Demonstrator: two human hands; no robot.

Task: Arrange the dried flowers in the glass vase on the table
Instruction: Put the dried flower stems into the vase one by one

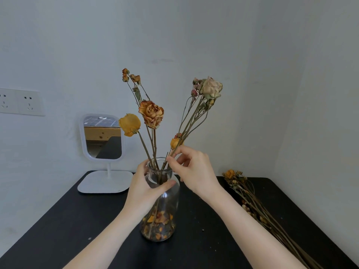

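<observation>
Black surface (77,220) is seen nearest, with 1 glass vase (165,206) stood at its middle and loose petals (158,226) lying in its bottom. The vase's neck is gripped by the left hand (144,188), fingers curled round the glass. Just above the rim, 1 spray of dried flowers (191,119) is pinched at its stems by the right hand (191,169). 3 large blooms are counted above the vase. 1 loose bundle (250,202) is laid to the right, well apart. Behind, 1 white mirror (103,138) and 2 wall sockets (21,102) are seen.

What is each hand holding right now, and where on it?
Left hand grips the glass vase at its shoulder; right hand pinches dried stems just above the rim.
</observation>
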